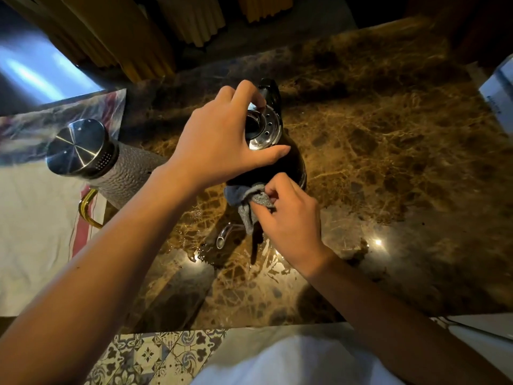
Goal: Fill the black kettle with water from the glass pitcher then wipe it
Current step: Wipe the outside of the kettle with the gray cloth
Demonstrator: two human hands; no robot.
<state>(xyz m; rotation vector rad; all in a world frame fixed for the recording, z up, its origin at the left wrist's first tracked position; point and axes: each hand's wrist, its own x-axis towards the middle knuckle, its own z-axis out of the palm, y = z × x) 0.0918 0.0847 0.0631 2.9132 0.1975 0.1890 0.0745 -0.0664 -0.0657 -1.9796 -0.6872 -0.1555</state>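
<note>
The black kettle (291, 165) stands on the brown marble counter (388, 151) in the middle of the head view, its steel lid (262, 129) on top. My left hand (222, 140) grips the kettle's top, fingers curled over the lid and thumb along the body. My right hand (288, 218) pinches a grey cloth (249, 201) against the kettle's near lower side. The glass pitcher (111, 165), hammered glass with a steel lid and gold handle, stands to the left, apart from both hands.
A white cloth with a red stripe (39, 232) lies under the pitcher at the left. Water and glare sit on the counter near the kettle's spout (223, 237). A white box (499, 93) is at the far right edge. Yellow curtains hang behind.
</note>
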